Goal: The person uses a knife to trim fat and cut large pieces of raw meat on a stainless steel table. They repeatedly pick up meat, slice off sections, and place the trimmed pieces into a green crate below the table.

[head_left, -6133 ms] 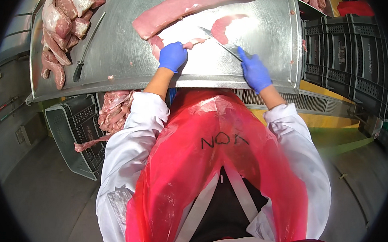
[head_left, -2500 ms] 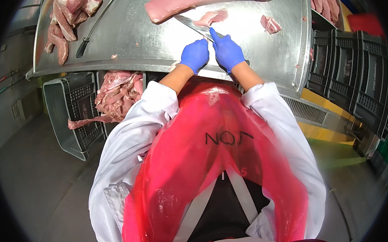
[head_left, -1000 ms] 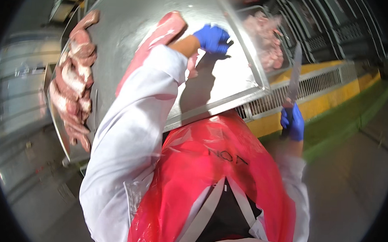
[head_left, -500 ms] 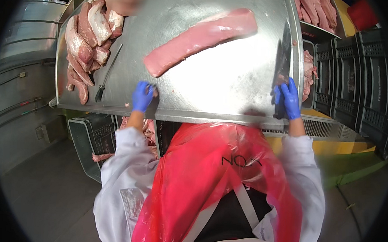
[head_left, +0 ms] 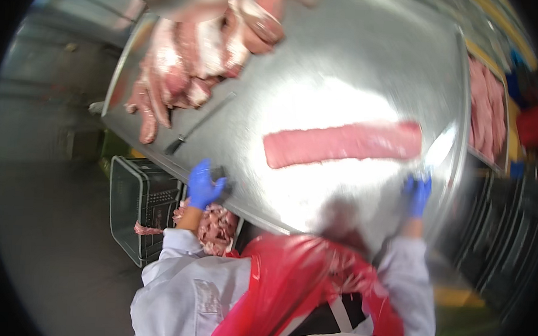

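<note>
Between cuts: long pork strip [head_left: 343,143] lies crosswise mid-table [head_left: 359,63], left hand [head_left: 204,185] clamped on table's near edge at 9 o'clock, right hand [head_left: 417,194] fisted on the blurred knife [head_left: 438,149] at 3 o'clock; next cut likely needs left hand pinning strip.

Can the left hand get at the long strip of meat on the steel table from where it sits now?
Probably yes. The left hand rests at the near edge of the steel table, and only bare metal lies between it and the long strip of meat; the picture is blurred, though.
</note>
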Available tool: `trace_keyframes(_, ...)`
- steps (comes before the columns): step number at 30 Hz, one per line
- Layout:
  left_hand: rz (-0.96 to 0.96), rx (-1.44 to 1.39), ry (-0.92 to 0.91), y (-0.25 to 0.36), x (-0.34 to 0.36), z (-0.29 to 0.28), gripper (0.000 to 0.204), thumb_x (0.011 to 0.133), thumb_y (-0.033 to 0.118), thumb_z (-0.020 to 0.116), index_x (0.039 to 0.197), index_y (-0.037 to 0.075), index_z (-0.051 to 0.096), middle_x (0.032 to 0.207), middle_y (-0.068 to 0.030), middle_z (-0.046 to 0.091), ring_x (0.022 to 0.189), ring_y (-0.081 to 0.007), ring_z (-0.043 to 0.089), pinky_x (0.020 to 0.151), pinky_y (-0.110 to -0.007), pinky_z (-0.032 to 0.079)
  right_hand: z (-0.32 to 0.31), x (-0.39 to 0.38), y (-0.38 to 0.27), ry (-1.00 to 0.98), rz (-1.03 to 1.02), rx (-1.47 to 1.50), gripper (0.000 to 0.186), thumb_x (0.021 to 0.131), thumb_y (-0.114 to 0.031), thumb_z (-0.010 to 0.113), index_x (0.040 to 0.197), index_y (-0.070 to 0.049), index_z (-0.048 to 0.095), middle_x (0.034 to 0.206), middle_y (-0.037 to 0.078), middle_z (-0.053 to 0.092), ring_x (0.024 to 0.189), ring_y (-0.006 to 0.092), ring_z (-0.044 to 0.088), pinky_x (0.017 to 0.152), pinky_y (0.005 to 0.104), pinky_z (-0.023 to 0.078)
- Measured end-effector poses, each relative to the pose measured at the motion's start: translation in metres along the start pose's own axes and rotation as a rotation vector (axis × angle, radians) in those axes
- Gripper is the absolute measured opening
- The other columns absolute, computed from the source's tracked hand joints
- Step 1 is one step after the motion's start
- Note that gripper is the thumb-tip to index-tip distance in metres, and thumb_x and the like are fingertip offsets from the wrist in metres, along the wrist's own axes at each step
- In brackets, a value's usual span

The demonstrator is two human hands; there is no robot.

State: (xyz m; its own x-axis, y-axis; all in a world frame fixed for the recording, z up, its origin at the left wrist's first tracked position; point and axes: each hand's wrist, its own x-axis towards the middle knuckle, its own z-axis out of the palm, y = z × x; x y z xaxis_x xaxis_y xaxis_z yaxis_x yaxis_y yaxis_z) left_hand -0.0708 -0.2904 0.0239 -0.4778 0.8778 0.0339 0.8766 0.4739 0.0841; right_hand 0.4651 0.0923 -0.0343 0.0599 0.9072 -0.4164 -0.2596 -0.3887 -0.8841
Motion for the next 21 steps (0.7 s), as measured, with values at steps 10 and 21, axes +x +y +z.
trace_keyframes(10,0.461,-0.709,-0.189,0.493,0.293,0.114,0.062,0.08,0.041,0.075,0.128,0.002,0.063,0.129,-0.0258,0.061,0.12,-0.04,0.059,0.103,-0.047,0.048,-0.069,0.039,0.064,0.009,-0.15,-0.029,0.026,0.098,-0.007,0.043,0.124,-0.003,0.048,0.082,0.012,0.06,0.058,0.0169,0.058,0.047,0.0288,0.052)
trace_keyframes(21,0.9,-0.107,-0.542,0.578,0.319,0.082,0.032,0.074,0.022,0.069,0.104,0.016,0.079,0.103,-0.0146,0.075,0.099,-0.0364,0.071,0.087,-0.043,0.055,-0.07,-0.001,0.036,0.137,-0.082,0.177,0.016,0.097,-0.016,0.058,0.111,-0.009,0.053,0.073,0.003,0.056,0.052,0.0121,0.051,0.044,0.0271,0.044)
